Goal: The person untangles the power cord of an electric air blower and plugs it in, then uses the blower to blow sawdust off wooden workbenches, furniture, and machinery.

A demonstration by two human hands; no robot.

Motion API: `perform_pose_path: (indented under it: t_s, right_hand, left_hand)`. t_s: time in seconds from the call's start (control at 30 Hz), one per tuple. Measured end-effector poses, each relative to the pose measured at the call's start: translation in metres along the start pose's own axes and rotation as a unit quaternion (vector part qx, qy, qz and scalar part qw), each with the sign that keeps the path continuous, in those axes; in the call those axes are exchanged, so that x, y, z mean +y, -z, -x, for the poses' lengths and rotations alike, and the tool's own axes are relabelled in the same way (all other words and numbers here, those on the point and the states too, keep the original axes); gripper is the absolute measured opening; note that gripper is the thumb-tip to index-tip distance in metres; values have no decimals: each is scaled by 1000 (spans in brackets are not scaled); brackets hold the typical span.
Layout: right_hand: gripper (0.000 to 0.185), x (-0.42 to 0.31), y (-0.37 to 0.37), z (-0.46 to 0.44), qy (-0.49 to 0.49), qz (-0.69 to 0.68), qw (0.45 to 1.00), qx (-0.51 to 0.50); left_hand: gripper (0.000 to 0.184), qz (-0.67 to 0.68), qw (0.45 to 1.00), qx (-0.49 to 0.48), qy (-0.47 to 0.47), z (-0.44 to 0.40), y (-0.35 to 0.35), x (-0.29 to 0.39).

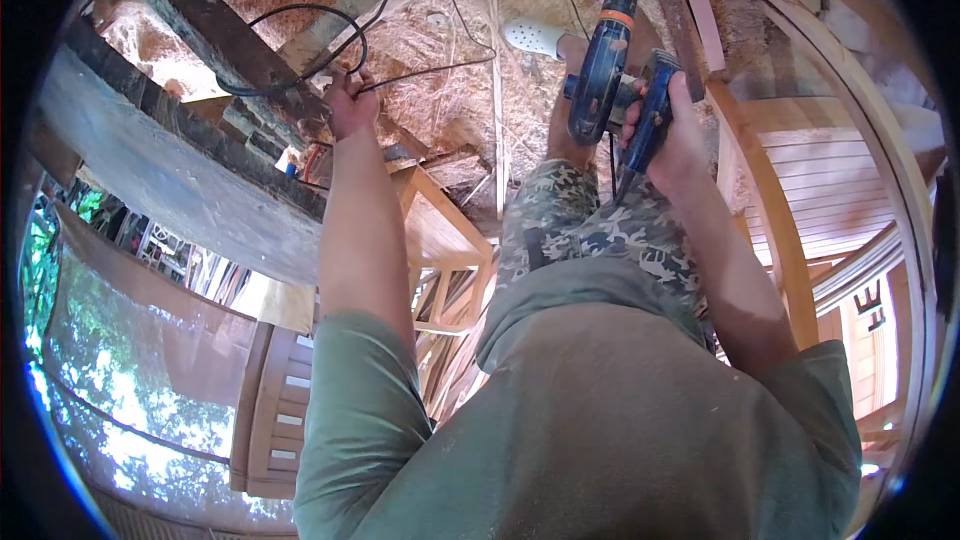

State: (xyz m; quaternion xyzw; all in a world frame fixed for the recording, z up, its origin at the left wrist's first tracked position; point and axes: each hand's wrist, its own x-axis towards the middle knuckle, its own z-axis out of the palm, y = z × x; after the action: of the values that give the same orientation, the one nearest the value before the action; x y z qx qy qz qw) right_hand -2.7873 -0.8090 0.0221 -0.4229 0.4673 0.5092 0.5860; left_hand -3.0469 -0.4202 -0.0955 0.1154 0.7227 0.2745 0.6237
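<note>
My right hand is wrapped round the handle of a dark blue power tool with an orange ring near its upper end, where a pale tube joins it. The tool is above my camouflage shorts. At the upper left, my left hand is closed on a black cable, beside the end of a dark timber beam. The cable loops to the left of that hand and runs right across the floor. My left fingertips are partly hidden.
Sawdust and shavings cover the floor. White clogs show near the tool. A wooden frame stands below my left hand. Curved wooden pieces rise at the right, and a long grey slab crosses the left.
</note>
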Motion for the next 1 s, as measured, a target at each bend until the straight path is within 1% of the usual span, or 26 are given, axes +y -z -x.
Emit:
perform_pose_path:
  t_s: [0.1,0.2,0.23,0.27,0.3,0.37,0.43,0.5,0.57,0.6,0.63,0.67,0.73,0.77,0.8,0.87,1.0]
  right_hand:
    - [52,0,-1,-1,0,20,1000,2]
    - [51,1,0,-3,-14,17,1000,-8]
    - [51,2,1,-6,-12,21,1000,-6]
    - [50,3,1,-8,-11,26,1000,-6]
    - [50,4,-3,-8,-13,23,1000,-8]
    - [50,5,-9,-9,-22,49,998,14]
    - [49,10,-9,-11,-22,46,999,12]
    - [48,16,-5,-15,-18,60,998,-4]
    - [48,19,-10,-14,-18,56,998,-1]
    - [49,21,-13,-14,-16,52,999,-6]
    - [50,23,-15,-14,-6,56,998,-14]
    - [50,26,-17,-13,-6,55,998,-13]
    - [50,28,-22,-10,-7,53,998,-24]
    - [49,29,-23,-10,-18,51,998,-23]
    - [49,31,-21,-11,-17,49,998,-22]
    - [50,35,-15,-15,-29,38,999,-18]
    - [52,38,-10,-15,-19,35,999,-29]
  left_hand:
    - [12,24,1000,3,-3,-5,6,-11]
    - [15,117,993,-27,11,-9,27,-28]
    - [10,83,996,13,29,-1,32,-38]
    - [10,80,996,13,26,2,38,-58]
    - [10,-58,996,68,14,1,51,-82]
    - [10,-196,973,120,6,5,54,-92]
    - [12,-325,942,78,-8,12,57,-86]
    - [19,-286,951,111,33,37,27,-57]
    - [20,-355,921,144,-67,37,6,-37]
    - [21,-387,916,49,-87,64,-9,-25]
    - [37,-406,904,0,-131,22,10,-15]
    - [37,-408,904,0,-131,18,7,-13]
    - [31,-265,949,16,-169,13,2,-11]
    - [28,-230,961,19,-150,10,3,-10]
    - [28,-232,961,18,-150,8,4,-11]
    - [24,-191,969,25,-157,1,11,-12]
    - [19,-171,973,40,-148,-10,24,-6]
